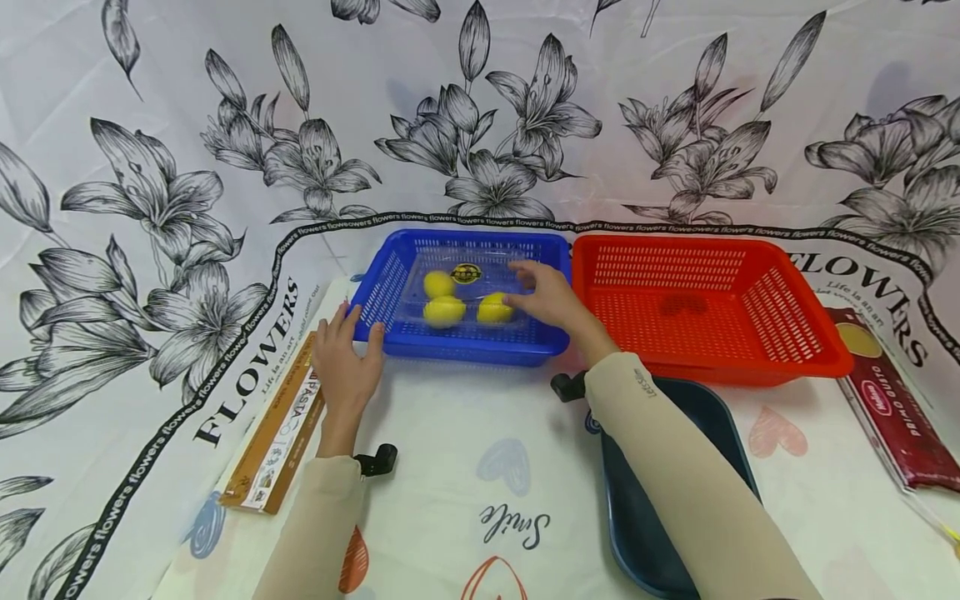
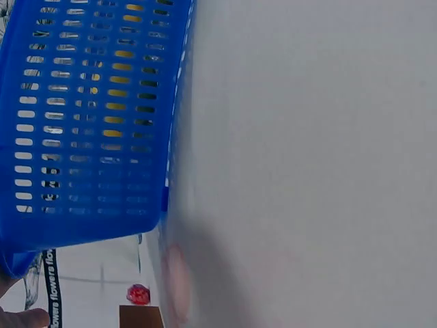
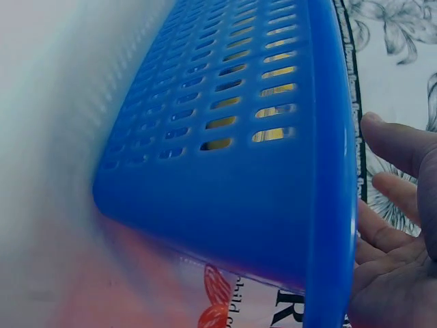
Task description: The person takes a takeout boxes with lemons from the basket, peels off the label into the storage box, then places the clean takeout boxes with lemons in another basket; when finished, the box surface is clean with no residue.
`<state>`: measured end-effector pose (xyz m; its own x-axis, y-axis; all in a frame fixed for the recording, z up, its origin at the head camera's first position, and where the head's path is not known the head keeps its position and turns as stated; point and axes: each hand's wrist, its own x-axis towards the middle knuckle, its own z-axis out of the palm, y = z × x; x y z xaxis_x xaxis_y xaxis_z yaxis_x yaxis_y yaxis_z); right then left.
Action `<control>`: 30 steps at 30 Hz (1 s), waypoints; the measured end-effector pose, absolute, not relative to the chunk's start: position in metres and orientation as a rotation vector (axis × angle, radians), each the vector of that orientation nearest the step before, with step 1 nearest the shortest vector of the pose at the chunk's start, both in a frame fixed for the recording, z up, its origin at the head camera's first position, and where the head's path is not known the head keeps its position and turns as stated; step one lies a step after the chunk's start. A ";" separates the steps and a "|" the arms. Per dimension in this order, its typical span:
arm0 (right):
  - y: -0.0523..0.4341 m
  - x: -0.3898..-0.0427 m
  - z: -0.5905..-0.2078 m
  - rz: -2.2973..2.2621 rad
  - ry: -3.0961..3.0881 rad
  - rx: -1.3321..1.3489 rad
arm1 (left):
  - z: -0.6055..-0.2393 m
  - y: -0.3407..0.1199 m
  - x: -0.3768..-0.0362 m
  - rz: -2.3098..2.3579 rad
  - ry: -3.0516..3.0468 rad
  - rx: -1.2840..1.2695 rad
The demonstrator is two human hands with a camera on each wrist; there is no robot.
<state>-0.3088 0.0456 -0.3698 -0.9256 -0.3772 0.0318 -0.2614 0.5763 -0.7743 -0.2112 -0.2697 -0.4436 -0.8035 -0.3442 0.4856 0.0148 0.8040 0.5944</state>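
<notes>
A blue plastic basket (image 1: 465,346) holds a clear plastic box (image 1: 491,262) with three lemons (image 1: 444,312) and a black-and-yellow sticker. At the basket's front left corner is my left hand (image 1: 347,362), its fingers extended beside the rim. The left wrist view catches only a bit of its fingers (image 2: 26,319), below the basket corner. My right hand (image 1: 551,298) reaches over the basket's right rim, fingers spread and loosely bent above the clear box by the right lemon. Whether its fingertips touch the box is hard to tell. In the right wrist view its palm shows beyond the blue rim (image 3: 334,171).
A red basket (image 1: 712,367) stands to the right, against the blue one. Under my right forearm lies a dark tray (image 1: 637,517). A brown pasta box (image 1: 277,433) is at left, a dark red Primo Gusto pack (image 1: 892,400) at far right. Flower-printed cloth forms the backdrop.
</notes>
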 end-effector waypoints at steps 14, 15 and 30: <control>0.043 -0.315 -0.370 -1.413 2.594 -0.471 | -0.454 -0.277 -0.221 -0.931 -2.230 0.176; 0.042 -0.316 -0.370 -1.411 2.592 -0.473 | -0.455 -0.277 -0.221 -0.936 -2.225 0.175; 0.037 -0.327 -0.370 -1.384 2.590 -0.543 | -0.465 -0.285 -0.226 -1.046 -2.148 0.105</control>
